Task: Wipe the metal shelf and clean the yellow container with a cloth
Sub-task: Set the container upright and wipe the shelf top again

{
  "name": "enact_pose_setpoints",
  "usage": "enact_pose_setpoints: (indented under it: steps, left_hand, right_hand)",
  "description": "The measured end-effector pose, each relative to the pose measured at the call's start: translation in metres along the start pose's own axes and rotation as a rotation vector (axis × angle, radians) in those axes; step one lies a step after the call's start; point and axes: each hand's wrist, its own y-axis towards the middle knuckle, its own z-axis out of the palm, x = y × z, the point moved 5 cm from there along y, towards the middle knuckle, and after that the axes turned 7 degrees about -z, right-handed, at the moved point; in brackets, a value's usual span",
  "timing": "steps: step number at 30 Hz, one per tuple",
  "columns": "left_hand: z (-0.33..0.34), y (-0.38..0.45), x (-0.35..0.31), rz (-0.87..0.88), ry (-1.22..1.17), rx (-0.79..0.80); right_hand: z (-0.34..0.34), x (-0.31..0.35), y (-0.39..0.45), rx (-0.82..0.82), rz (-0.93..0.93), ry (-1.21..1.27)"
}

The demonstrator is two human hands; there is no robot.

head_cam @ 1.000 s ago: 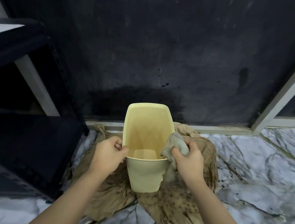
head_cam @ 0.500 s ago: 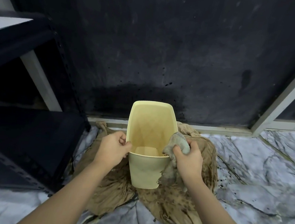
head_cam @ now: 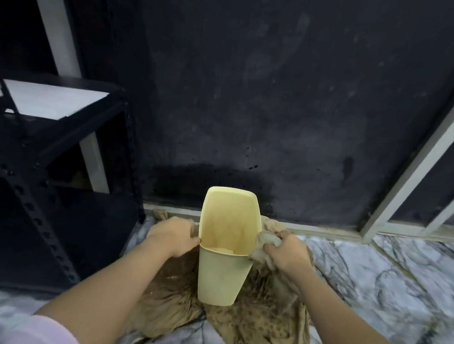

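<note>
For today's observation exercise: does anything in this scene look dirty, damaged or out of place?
Yes. The brown sheet spread under the yellow container is crumpled and covered in dark specks. The dark wall has a darker stain just behind the container. The container itself stands upright and looks undamaged.

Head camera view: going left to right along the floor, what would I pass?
Black metal shelf → left hand → yellow container → cloth gripped by the right hand → marble floor → white frame.
</note>
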Motion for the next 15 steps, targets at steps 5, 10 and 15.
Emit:
enact_pose_setpoints:
  steps: [5, 10, 15]
  left_hand:
    - [-0.021, -0.039, 0.006, 0.037, -0.001, 0.061]
    - [-0.004, -0.078, 0.012, 0.059, -0.033, 0.114]
    - [0.0, -0.093, 0.011, 0.064, -0.11, 0.124]
  right_hand:
    - [-0.02, 0.019, -0.025, 0.049, -0.041, -0.083]
    - [-0.019, 0.028, -0.06, 0.121, -0.082, -0.163]
    - [-0.025, 0.023, -0.081, 0.182, -0.117, -0.234]
